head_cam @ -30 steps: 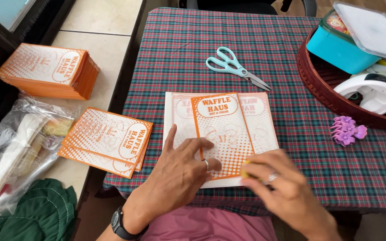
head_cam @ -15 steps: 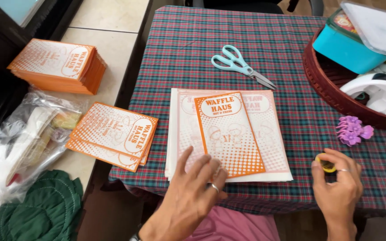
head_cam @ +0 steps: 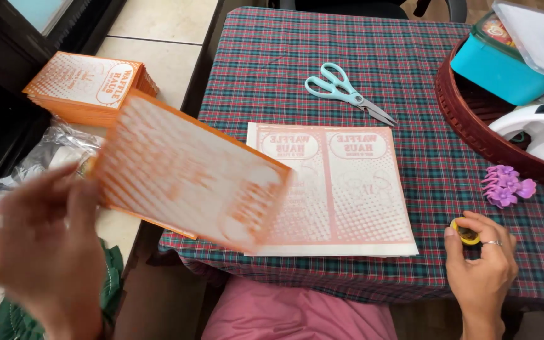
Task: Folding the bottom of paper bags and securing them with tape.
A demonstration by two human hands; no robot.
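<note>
The left hand (head_cam: 39, 252) was up and off to the left of the tabletop (head_cam: 410, 82), blurred, its fingers (head_cam: 86, 208) clamped on the edge of an orange printed bag (head_cam: 190, 179) held tilted in the air above the tabletop's left edge. The right hand (head_cam: 480, 271) sat at the near right edge of the checked cloth, fingers pinched together around a small yellow roll of tape (head_cam: 465, 233). Between the two hands a stack of pale printed sheets (head_cam: 341, 189) lay flat on the cloth. Beyond them lay the scissors (head_cam: 347, 94), closed, and a purple hair clip (head_cam: 505, 186) lay just beside a red basket (head_cam: 473, 126). A stack of orange bags (head_cam: 89, 85) lay on the floor at far left.
</note>
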